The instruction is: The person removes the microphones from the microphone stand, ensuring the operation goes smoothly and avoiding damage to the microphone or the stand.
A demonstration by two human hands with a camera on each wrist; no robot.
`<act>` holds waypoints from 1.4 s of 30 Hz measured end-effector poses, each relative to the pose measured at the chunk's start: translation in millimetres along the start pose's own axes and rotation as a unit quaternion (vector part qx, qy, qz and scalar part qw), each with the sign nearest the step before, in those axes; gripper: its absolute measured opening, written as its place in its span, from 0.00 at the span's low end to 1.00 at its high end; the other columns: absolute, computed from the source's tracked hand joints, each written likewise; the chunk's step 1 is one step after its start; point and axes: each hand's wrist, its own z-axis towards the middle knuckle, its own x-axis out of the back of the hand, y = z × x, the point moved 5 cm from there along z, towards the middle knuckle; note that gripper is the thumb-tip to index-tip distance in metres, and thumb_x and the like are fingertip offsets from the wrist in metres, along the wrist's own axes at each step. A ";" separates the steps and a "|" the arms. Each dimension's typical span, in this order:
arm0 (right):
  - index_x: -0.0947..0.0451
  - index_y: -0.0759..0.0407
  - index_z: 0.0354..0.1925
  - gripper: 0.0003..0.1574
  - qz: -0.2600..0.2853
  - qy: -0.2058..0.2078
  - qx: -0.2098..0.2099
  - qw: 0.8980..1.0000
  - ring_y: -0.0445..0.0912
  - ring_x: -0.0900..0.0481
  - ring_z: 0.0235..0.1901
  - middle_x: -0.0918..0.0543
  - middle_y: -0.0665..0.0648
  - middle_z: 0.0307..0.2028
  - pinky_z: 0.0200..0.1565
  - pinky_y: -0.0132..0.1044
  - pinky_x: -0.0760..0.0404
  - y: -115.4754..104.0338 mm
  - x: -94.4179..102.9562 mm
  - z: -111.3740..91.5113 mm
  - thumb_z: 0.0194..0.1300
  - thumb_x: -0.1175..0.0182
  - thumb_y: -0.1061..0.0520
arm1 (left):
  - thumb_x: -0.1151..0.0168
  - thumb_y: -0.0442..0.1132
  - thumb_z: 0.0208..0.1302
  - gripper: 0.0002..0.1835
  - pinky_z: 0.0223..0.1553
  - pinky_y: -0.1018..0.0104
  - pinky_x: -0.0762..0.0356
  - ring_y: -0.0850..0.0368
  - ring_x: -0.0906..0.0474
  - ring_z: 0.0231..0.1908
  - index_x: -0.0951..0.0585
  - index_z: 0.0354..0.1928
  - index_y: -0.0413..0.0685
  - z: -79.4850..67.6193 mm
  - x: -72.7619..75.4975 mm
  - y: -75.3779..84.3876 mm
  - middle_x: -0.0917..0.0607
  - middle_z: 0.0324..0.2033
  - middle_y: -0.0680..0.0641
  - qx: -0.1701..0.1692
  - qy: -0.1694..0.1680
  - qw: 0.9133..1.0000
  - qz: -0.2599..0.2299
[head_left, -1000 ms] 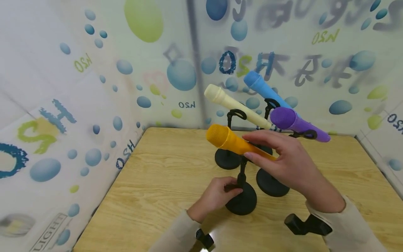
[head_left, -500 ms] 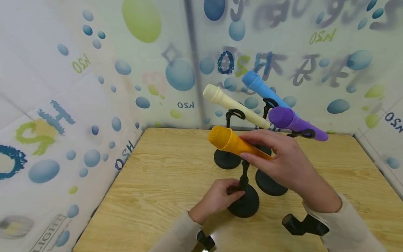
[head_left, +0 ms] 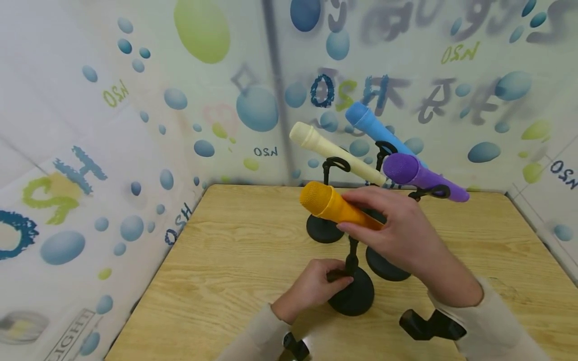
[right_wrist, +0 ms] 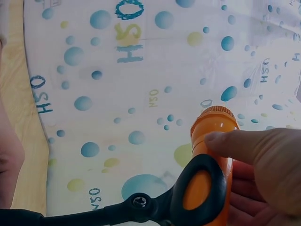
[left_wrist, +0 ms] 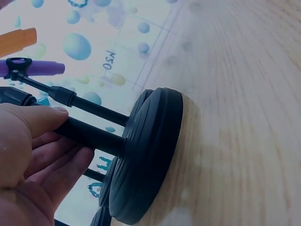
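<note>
My right hand (head_left: 397, 230) grips an orange microphone (head_left: 329, 204) by its body, thumb along the near side, its mesh head pointing up and left. In the right wrist view a black clip (right_wrist: 217, 188) lies against the orange body, and orange shows through its loop. That clip belongs to the nearest black stand (head_left: 354, 296). Low on the same stand, my left hand (head_left: 313, 286) pinches the post between thumb and fingers, just above the round base. The left wrist view shows the post (left_wrist: 94, 134) between thumb and fingers, with the base (left_wrist: 155, 155) at the wooden table.
Behind stand cream (head_left: 334, 150), blue (head_left: 384, 130) and purple (head_left: 424, 176) microphones on black stands, all tilted head-up to the left. The purple one is close beyond my right hand. A patterned wall (head_left: 253, 165) borders the wooden table (head_left: 217, 240).
The nearest stand and the orange microphone have shifted slightly toward me and to the right, both hands keeping their hold. The other microphones stay in place.
</note>
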 end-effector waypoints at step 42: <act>0.11 0.57 0.56 0.24 0.031 -0.039 -0.058 0.997 0.50 0.09 0.47 0.08 0.57 0.54 0.48 0.51 0.08 0.3 -4.4 8.9 0.63 0.19 0.55 | 0.34 0.27 0.75 0.05 0.54 0.73 0.15 0.69 0.14 0.44 0.13 0.45 0.43 10.1 -10.3 -5.9 0.07 0.41 0.46 -0.026 -0.005 1.000 -0.011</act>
